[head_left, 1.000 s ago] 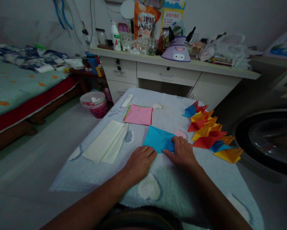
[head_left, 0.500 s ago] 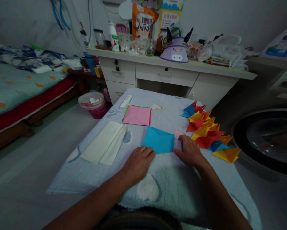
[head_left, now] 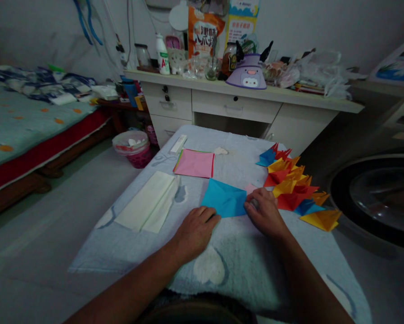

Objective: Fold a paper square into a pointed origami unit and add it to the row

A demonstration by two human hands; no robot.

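A folded blue paper [head_left: 224, 198] lies on the light blue cloth of a small table [head_left: 235, 265]. My left hand [head_left: 195, 230] rests palm down at the paper's near left corner, fingers together and stretched onto its edge. At the paper's right edge my right hand [head_left: 265, 211] has its fingers curled and pinching the edge. A small pink scrap [head_left: 250, 187] peeks out just beyond that hand.
A row of folded red, yellow and blue paper pieces [head_left: 294, 186] runs along the table's right side. A pink paper stack [head_left: 195, 163] and a white folded sheet [head_left: 150, 201] lie at the left. A cluttered desk [head_left: 249, 96] stands behind, a bed [head_left: 26, 130] at left.
My right hand slid off the blue paper to its right edge and curled its fingers there. The left hand stayed put.
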